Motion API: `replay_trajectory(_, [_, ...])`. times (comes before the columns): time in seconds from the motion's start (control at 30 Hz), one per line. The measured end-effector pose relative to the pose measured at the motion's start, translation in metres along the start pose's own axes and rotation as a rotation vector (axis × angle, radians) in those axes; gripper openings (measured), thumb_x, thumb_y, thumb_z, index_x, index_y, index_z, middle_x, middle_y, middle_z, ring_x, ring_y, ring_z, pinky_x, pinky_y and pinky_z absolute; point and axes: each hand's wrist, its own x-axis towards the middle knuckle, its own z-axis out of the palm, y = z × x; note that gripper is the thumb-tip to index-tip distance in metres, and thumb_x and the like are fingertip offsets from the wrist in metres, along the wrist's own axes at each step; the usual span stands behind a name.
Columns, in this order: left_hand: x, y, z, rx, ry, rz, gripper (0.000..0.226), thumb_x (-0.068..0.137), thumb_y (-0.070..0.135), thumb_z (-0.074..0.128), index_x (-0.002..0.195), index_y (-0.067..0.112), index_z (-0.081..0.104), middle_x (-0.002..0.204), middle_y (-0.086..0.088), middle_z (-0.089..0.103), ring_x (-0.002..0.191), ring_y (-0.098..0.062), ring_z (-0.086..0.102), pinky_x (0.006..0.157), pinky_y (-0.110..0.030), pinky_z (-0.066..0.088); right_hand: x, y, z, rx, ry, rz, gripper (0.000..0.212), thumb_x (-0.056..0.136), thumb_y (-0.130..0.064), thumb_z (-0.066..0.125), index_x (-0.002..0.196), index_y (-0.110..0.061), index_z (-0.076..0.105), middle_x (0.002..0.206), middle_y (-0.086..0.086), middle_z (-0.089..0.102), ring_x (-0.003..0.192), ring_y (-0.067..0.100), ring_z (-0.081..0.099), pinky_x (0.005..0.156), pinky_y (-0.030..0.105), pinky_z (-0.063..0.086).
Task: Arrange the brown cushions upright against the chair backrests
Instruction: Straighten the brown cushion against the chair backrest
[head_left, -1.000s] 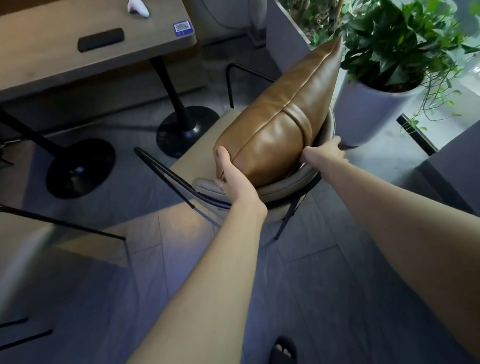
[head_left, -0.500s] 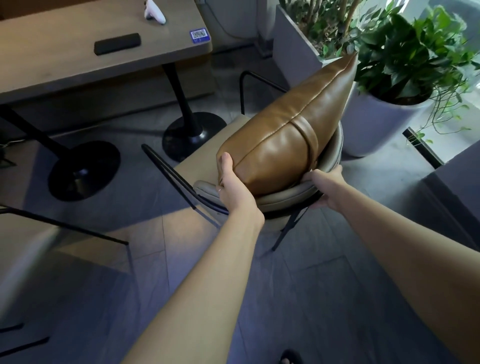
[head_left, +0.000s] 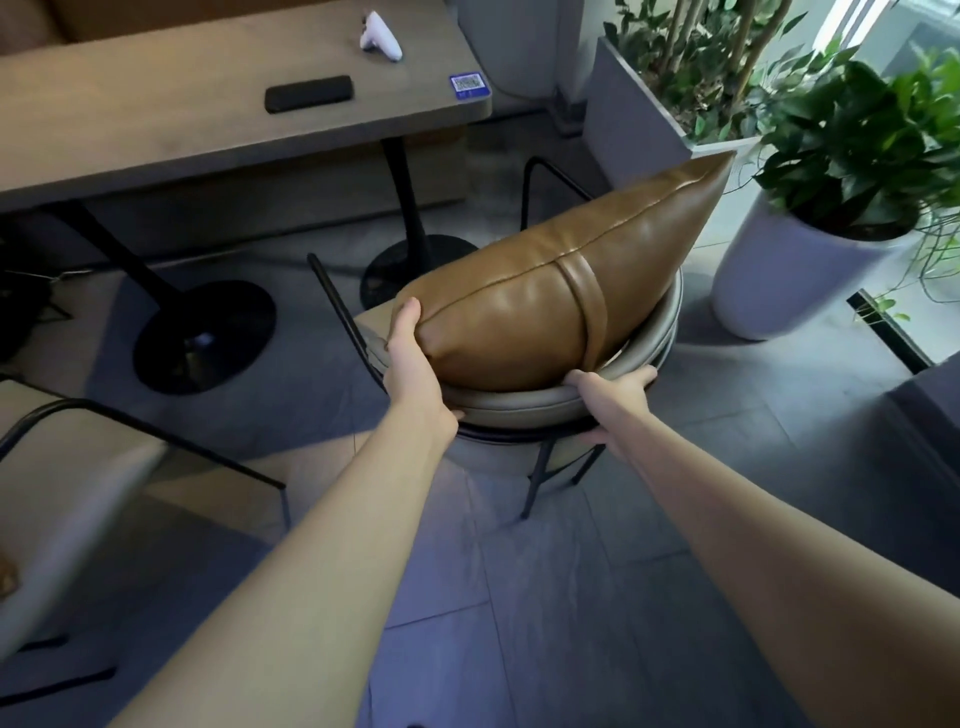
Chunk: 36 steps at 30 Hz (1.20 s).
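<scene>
Brown cushion (head_left: 550, 306), standing on edge inside the curved backrest (head_left: 519, 402) of the chair: left hand (head_left: 415, 364) cupping its near corner, right hand (head_left: 613, 395) gripping the backrest rim; advice: steady chair, press cushion back squarely until it leans flush, upright

brown cushion (head_left: 530, 312), upright against chair backrest (head_left: 519, 402)
</scene>
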Motion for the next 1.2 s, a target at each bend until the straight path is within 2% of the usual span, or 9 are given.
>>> replay_trajectory(0.1, [0.011, 0.017, -0.018, -0.007, 0.011, 0.009, 0.102, 0.061, 0.066, 0.075, 0.150, 0.028, 0.041, 0.144, -0.004, 0.054, 0.125, -0.036, 0.053, 0.107, -0.065, 0.038, -0.012, 0.006, 0.024, -0.003, 0.008, -0.017, 0.084, 0.074, -0.031, 0.079, 0.131, -0.030, 0.018, 0.142, 0.014, 0.044, 0.122, 0.035, 0.051, 0.073, 0.049, 0.063])
replay_trajectory(0.27, [0.030, 0.046, -0.051, -0.013, 0.018, 0.047, 0.098, 0.056, 0.066, 0.077, 0.142, 0.029, 0.049, 0.133, -0.004, 0.061, 0.112, -0.033, 0.060, 0.100, -0.059, 0.047, -0.031, 0.016, 0.071, 0.016, -0.005, -0.006, 0.115, 0.074, -0.034, 0.080, 0.152, -0.037, -0.004, 0.151, 0.017, 0.034, 0.124, 0.038, 0.050, 0.078, 0.050, 0.063])
replay_trajectory(0.47, [0.048, 0.079, -0.081, 0.021, 0.010, 0.088, 0.092, 0.060, 0.067, 0.075, 0.141, 0.030, 0.049, 0.129, -0.005, 0.063, 0.111, -0.034, 0.060, 0.097, -0.061, 0.048, -0.045, 0.024, 0.122, -0.040, 0.035, -0.019, 0.111, 0.074, -0.045, 0.080, 0.152, -0.023, 0.004, 0.148, 0.027, 0.034, 0.098, 0.032, 0.046, 0.090, 0.051, 0.058])
replay_trajectory(0.67, [0.065, 0.105, -0.095, 0.054, -0.036, 0.103, 0.088, 0.060, 0.073, 0.070, 0.136, 0.030, 0.057, 0.127, -0.005, 0.067, 0.113, -0.035, 0.061, 0.100, -0.061, 0.044, -0.053, 0.022, 0.156, -0.070, 0.002, -0.040, 0.112, 0.073, -0.055, 0.077, 0.151, -0.027, 0.001, 0.147, 0.026, 0.031, 0.102, 0.036, 0.048, 0.095, 0.051, 0.056])
replay_trajectory(0.8, [0.062, 0.100, -0.096, 0.029, -0.056, 0.157, 0.102, 0.054, 0.077, 0.074, 0.143, 0.031, 0.051, 0.134, -0.003, 0.064, 0.117, -0.032, 0.060, 0.103, -0.058, 0.045, -0.054, 0.019, 0.156, -0.115, -0.065, -0.052, 0.113, 0.070, -0.064, 0.073, 0.150, -0.027, 0.001, 0.142, 0.021, 0.040, 0.116, 0.041, 0.055, 0.096, 0.052, 0.055])
replay_trajectory(0.9, [0.050, 0.082, -0.089, 0.032, -0.032, 0.208, 0.103, 0.068, 0.071, 0.074, 0.154, 0.031, 0.036, 0.149, 0.000, 0.052, 0.132, -0.028, 0.050, 0.113, -0.057, 0.036, -0.051, 0.012, 0.128, -0.196, -0.155, -0.043, 0.103, 0.078, -0.067, 0.068, 0.150, -0.028, 0.006, 0.128, 0.012, 0.050, 0.100, 0.041, 0.066, 0.077, 0.046, 0.061])
replay_trajectory(0.97, [0.041, 0.068, -0.079, 0.027, 0.010, 0.192, 0.113, 0.065, 0.068, 0.079, 0.158, 0.035, 0.024, 0.160, 0.001, 0.039, 0.141, -0.028, 0.040, 0.117, -0.058, 0.029, -0.044, 0.003, 0.103, -0.243, -0.204, -0.016, 0.102, 0.082, -0.069, 0.064, 0.156, -0.031, 0.005, 0.138, 0.014, 0.052, 0.090, 0.042, 0.070, 0.069, 0.044, 0.059])
replay_trajectory(1.07, [0.028, 0.048, -0.058, 0.001, 0.124, 0.109, 0.123, 0.064, 0.067, 0.083, 0.160, 0.035, 0.012, 0.163, 0.000, 0.030, 0.145, -0.031, 0.034, 0.119, -0.058, 0.025, -0.033, -0.015, 0.072, -0.207, -0.166, -0.024, 0.091, 0.085, -0.063, 0.066, 0.153, -0.028, 0.018, 0.145, 0.014, 0.051, 0.091, 0.043, 0.070, 0.067, 0.048, 0.060])
replay_trajectory(1.2, [0.019, 0.032, -0.028, -0.095, 0.180, -0.037, 0.130, 0.062, 0.071, 0.082, 0.160, 0.033, 0.005, 0.165, -0.003, 0.026, 0.146, -0.038, 0.031, 0.117, -0.065, 0.024, -0.017, -0.029, 0.051, -0.166, -0.188, -0.083, 0.084, 0.091, -0.047, 0.069, 0.154, -0.032, 0.017, 0.122, 0.005, 0.047, 0.071, 0.032, 0.069, 0.067, 0.046, 0.061])
